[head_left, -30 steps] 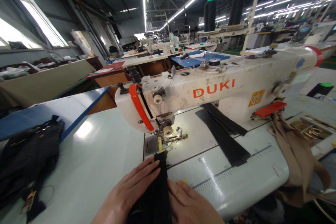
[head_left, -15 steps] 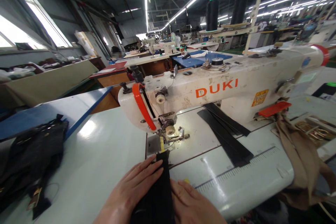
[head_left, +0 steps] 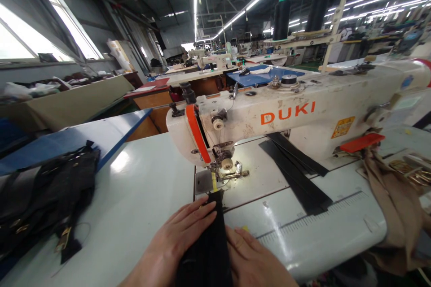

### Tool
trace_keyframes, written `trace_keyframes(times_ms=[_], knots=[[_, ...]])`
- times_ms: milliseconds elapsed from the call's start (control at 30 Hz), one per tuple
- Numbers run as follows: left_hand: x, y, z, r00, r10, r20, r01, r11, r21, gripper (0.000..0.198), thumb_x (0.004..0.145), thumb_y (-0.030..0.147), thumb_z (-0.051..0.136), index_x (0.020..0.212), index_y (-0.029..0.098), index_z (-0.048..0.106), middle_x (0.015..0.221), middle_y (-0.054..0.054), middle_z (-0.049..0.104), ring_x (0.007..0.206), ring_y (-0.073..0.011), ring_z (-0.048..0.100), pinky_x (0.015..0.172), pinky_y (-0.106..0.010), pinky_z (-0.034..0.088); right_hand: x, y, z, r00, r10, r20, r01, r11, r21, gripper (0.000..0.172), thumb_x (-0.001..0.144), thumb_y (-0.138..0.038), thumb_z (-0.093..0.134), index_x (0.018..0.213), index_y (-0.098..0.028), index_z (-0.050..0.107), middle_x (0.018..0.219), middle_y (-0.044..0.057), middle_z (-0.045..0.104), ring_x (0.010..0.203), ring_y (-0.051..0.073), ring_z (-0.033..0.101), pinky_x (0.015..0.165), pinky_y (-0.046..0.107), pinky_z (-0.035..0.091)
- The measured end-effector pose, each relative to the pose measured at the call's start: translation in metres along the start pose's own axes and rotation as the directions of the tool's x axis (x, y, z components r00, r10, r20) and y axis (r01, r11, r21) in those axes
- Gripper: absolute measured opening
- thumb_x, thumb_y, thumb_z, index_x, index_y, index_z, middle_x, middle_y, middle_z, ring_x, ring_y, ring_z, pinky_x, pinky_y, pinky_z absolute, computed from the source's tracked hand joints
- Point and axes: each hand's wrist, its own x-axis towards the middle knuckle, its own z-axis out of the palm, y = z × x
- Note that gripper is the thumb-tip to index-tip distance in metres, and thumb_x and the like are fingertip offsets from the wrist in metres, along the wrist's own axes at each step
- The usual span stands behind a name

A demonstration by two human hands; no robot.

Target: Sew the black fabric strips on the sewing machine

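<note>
A black fabric strip [head_left: 211, 242] runs from the bottom of the view up to the needle area of a white sewing machine [head_left: 289, 112] marked DUKI. My left hand [head_left: 183, 228] lies over the strip's left side, fingers stretched out flat with their tips near its far end. Along the right edge, my right hand [head_left: 251, 255] has its fingers bent and closed against the strip; its thumb is hidden. Just beyond the strip's far end is the presser foot [head_left: 220, 175], beside a yellow tape mark [head_left: 214, 182] on the machine bed.
Loose black strips [head_left: 299, 179] lie under the machine arm. A dark item with metal fittings [head_left: 50, 193] rests at the left. Tan straps [head_left: 387, 206] hang beside an orange lever [head_left: 362, 142] and a tray of metal rings [head_left: 412, 170]. Thread cones [head_left: 282, 18] stand behind.
The whole scene has shifted a little to the right in view as the camera turned. Both hands stay at the same places on the black strip.
</note>
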Motion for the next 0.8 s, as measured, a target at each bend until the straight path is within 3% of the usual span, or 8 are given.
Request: trace_keyframes(times_ms=[200,467,633,733,800], knots=[[0.004,0.005,-0.004,1.0,0.004,-0.01,-0.004,1.0,-0.015,0.038,0.104,0.033,0.035,0.138,0.03,0.049,0.137,-0.001,0.059,0.134,-0.0177,0.046,0.111,-0.031,0.038,-0.001,-0.001,-0.001,0.999,0.003,-0.035,-0.004,1.0,-0.031,0.04,0.094,-0.014,0.049,0.134,-0.015,0.049,0.133,0.009,0.057,0.122,0.023,0.05,0.1,0.029,0.044],[0.005,0.0,-0.007,0.999,0.025,0.04,-0.022,0.997,-0.071,0.041,0.099,0.024,0.044,0.139,0.029,0.049,0.141,-0.003,0.056,0.134,-0.0205,0.046,0.109,-0.036,0.042,0.002,0.003,-0.012,0.999,-0.03,0.031,0.03,1.0,0.008,0.044,0.095,-0.018,0.049,0.139,-0.016,0.044,0.136,0.009,0.055,0.124,0.023,0.048,0.1,0.032,0.045],[0.004,-0.001,-0.004,0.999,0.034,0.006,-0.033,0.993,-0.114,0.042,0.097,0.023,0.047,0.138,0.027,0.051,0.138,-0.006,0.058,0.132,-0.0231,0.048,0.109,-0.039,0.042,-0.013,0.006,-0.024,0.997,-0.048,-0.062,0.044,0.998,-0.054,0.032,0.1,-0.023,0.044,0.128,-0.013,0.055,0.126,0.003,0.064,0.119,0.018,0.053,0.094,0.027,0.049],[0.004,0.0,-0.004,0.999,0.032,0.012,-0.03,0.991,-0.131,0.043,0.095,0.018,0.047,0.137,0.026,0.051,0.139,-0.007,0.057,0.134,-0.0227,0.046,0.109,-0.041,0.041,-0.02,0.007,-0.035,0.997,-0.049,-0.051,0.044,0.996,-0.082,0.028,0.097,-0.02,0.05,0.122,-0.011,0.058,0.122,0.007,0.067,0.118,0.018,0.055,0.095,0.027,0.048],[0.005,0.002,-0.006,0.999,0.03,0.016,-0.027,0.99,-0.139,0.045,0.093,0.015,0.048,0.137,0.025,0.052,0.14,-0.007,0.056,0.135,-0.0226,0.045,0.11,-0.042,0.041,-0.016,0.008,-0.045,1.0,0.03,0.008,-0.03,0.999,-0.011,0.034,0.092,-0.025,0.056,0.121,-0.008,0.058,0.123,0.011,0.066,0.117,0.022,0.057,0.097,0.031,0.048]])
